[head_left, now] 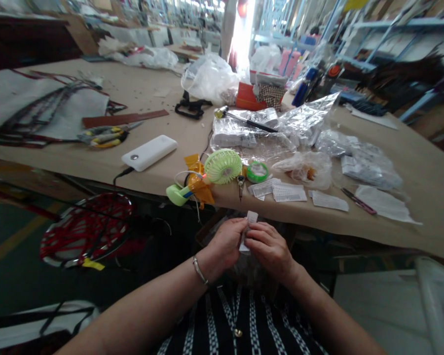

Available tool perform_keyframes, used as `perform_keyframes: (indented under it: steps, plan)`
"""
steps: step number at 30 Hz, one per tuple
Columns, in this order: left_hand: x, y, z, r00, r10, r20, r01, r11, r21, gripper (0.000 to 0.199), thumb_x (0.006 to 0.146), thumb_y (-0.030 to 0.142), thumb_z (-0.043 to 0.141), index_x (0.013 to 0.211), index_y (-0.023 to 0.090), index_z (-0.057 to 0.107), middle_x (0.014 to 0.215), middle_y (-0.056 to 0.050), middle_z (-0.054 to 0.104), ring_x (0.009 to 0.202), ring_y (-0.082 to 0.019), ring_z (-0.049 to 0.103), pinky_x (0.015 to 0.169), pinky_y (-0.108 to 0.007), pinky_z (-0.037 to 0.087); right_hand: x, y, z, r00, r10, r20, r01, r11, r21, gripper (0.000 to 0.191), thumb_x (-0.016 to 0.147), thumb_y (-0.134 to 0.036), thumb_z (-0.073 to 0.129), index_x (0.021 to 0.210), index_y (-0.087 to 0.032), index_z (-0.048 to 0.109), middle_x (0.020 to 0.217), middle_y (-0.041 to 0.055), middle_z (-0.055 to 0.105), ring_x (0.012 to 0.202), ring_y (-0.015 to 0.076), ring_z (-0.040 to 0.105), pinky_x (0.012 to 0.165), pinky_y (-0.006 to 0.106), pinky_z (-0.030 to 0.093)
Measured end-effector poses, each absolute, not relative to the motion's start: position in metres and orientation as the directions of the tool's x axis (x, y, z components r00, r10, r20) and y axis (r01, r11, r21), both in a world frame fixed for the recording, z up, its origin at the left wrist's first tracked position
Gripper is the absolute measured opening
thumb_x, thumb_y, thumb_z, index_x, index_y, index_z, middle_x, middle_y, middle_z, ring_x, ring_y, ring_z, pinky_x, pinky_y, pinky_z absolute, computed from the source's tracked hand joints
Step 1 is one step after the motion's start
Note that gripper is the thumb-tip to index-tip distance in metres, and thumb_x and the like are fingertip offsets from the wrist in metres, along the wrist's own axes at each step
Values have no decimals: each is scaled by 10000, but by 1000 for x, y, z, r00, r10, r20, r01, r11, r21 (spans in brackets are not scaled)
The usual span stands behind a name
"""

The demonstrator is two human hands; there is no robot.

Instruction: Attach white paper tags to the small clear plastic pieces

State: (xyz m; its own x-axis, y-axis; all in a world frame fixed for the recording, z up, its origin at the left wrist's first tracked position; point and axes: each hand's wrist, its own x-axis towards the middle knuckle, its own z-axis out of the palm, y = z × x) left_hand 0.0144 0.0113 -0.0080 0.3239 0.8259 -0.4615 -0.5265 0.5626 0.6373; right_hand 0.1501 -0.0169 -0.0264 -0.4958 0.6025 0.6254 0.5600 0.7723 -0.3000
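Note:
A small white paper label is pinched between my two hands, in front of the table's edge. My left hand is closed on its left side, thumb and fingers pressed together. From the other side my right hand grips the same label, its fingers curled over the front. Part of the label is hidden by the fingers. Just beyond, stacks of printed white labels lie along the table edge, with a single strip to their right. Below the hands is something clear and plastic-like that I cannot make out.
A green fan is taped to the table edge, near a green tape roll. A white power bank, pliers and a hammer lie farther back. A pink-handled cutter rests at right. Below left stands a red-corded round stool.

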Motion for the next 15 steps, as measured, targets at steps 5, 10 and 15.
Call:
perform_keyframes:
  steps: [5, 10, 15]
  plan:
    - [12, 8, -7, 355, 808, -470, -497, 589, 637, 111, 646, 162, 682, 657, 75, 614, 625, -49, 612, 514, -85, 530, 472, -179, 374, 148, -21, -26, -485, 622, 615, 528, 769, -360, 185, 825, -118, 547, 977, -185, 627, 971, 66, 670, 1069, 201, 552, 940, 399, 451]
    - [9, 4, -1, 359, 774, -521, -435, 633, 641, 119, 766, 200, 594, 793, 86, 611, 672, -72, 639, 514, -117, 578, 499, -223, 454, 153, -23, -26, -82, 852, 517, 487, 487, -725, 215, 808, -253, 584, 1015, -192, 585, 991, 73, 632, 1005, 216, 567, 887, 382, 463]
    - [10, -5, 6, 397, 768, -503, -301, 626, 719, 193, 821, 263, 544, 845, 82, 606, 714, -94, 648, 500, -106, 579, 484, -215, 466, 150, -13, -21, 83, 996, 26, 95, 19, -995, 175, 769, -348, 597, 841, -190, 577, 752, -7, 603, 676, 132, 571, 634, 243, 466]
